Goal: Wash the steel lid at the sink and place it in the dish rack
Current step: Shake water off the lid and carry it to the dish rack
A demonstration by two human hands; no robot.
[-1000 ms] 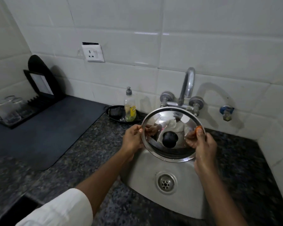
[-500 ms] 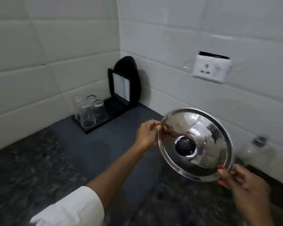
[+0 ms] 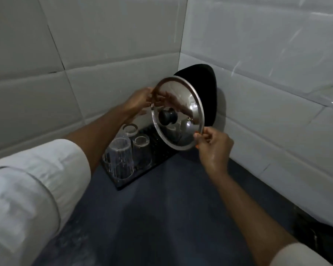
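- Your left hand [image 3: 140, 100] pinches the steel lid [image 3: 178, 114] at its upper rim.
- Your right hand [image 3: 213, 144] grips the lower rim.
- The lid is tilted, above the dish rack [image 3: 154, 156], beside upturned glasses [image 3: 121, 156].

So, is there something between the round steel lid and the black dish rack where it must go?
Nothing visible blocks it. The round steel lid, held at its rim by the left hand and the right hand, hangs over the black dish rack. The upturned clear glasses fill the near end.
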